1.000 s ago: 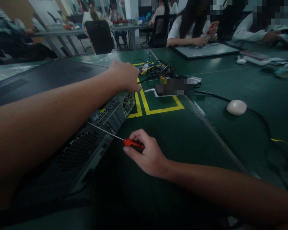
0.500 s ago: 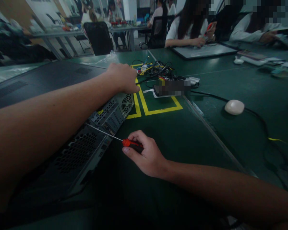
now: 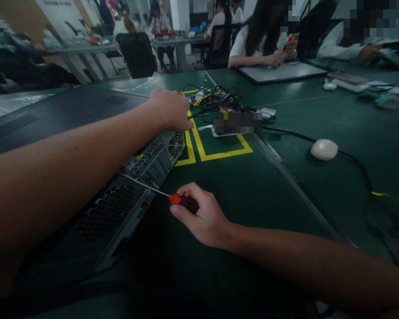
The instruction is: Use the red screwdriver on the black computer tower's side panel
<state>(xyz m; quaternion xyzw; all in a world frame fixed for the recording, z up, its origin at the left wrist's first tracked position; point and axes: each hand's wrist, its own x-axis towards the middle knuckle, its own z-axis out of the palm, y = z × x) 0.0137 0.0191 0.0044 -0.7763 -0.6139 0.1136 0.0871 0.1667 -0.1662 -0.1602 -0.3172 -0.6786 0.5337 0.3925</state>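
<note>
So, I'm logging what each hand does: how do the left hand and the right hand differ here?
The left hand rests knuckles-up on the far top corner of the computer case, gripping no tool; the right hand is closed around the handle of a screwdriver. The left hand reaches far out, while the right hand sits nearer, low by the green table. Both are bare and at the same case end.

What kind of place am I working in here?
Probably an electronics repair or assembly workshop: a computer case lies on a green bench marked with yellow tape, the right hand holds a screwdriver to it, and other people work nearby.
</note>
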